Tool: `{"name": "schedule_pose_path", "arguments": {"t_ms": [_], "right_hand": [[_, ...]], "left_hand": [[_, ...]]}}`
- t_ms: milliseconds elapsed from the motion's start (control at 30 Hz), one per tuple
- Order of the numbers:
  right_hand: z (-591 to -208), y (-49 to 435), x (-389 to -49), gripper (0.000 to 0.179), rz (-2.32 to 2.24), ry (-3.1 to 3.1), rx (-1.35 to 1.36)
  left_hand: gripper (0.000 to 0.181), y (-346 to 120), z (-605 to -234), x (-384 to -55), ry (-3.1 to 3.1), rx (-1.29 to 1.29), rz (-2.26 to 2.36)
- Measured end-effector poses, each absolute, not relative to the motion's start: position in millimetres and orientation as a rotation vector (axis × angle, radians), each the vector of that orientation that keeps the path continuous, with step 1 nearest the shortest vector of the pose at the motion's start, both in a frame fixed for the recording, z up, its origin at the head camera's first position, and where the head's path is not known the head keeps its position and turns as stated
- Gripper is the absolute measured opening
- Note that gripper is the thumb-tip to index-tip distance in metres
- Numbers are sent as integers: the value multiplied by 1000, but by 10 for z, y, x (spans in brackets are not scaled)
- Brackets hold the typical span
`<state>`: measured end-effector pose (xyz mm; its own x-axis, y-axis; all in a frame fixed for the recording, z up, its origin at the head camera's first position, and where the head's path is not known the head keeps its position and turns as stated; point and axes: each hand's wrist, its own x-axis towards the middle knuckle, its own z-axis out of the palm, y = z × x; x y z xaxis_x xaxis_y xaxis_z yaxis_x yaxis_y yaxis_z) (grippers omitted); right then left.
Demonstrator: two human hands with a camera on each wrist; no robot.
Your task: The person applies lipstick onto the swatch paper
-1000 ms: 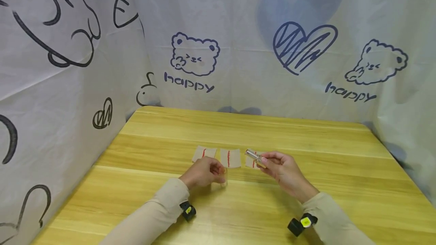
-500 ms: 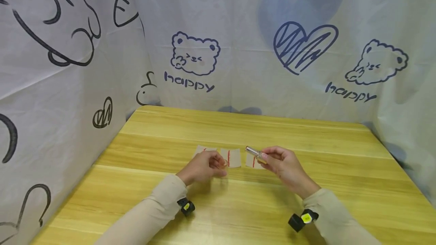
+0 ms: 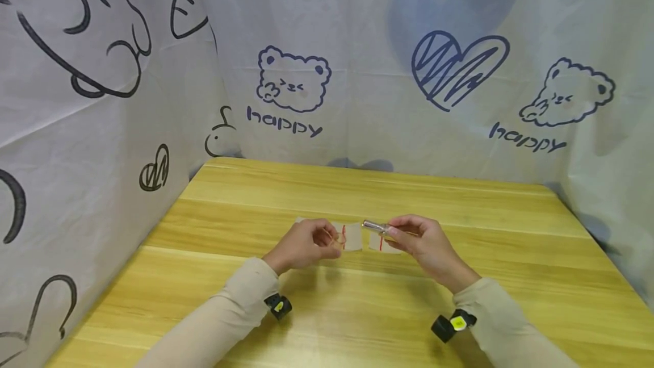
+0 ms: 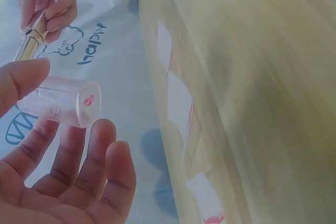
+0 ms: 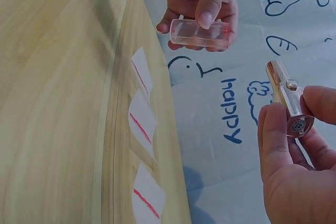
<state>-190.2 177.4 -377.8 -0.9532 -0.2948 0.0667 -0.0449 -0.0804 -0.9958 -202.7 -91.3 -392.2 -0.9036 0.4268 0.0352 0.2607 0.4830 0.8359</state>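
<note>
My left hand [image 3: 305, 245] pinches a clear lipstick cap [image 4: 65, 100] between thumb and fingers, with a small red mark on its end. In my right hand [image 3: 430, 250] is a shiny metallic lipstick tube [image 3: 375, 226], its narrow end pointing left toward the cap. The right wrist view shows the tube's base [image 5: 299, 124] between thumb and fingers. Cap and tube are held above the table, a short gap apart. Under them lie a middle paper piece [image 3: 353, 237] and a right paper piece [image 3: 380, 244], each with a red stroke. The left hand mostly covers a third.
The wooden table [image 3: 357, 311] spreads around both arms. White cloth walls [image 3: 368, 118] with drawn bears and hearts stand behind it and at the sides. A black wrist camera [image 3: 278, 306] sits on the left wrist, another camera [image 3: 449, 327] on the right.
Both hands have moved up and slightly away from the body. The cap has turned and come nearer the lipstick tube, which now lies more level and farther left.
</note>
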Motion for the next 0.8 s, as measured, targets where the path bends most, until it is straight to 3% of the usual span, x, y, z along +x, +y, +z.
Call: {"name": "schedule_pose_path", "arguments": {"t_ms": [800], "right_hand": [[-3830, 1703, -1889, 28, -2021, 2076, -446]], "left_hand": [[19, -833, -3831, -2000, 2652, 735, 1372]]}}
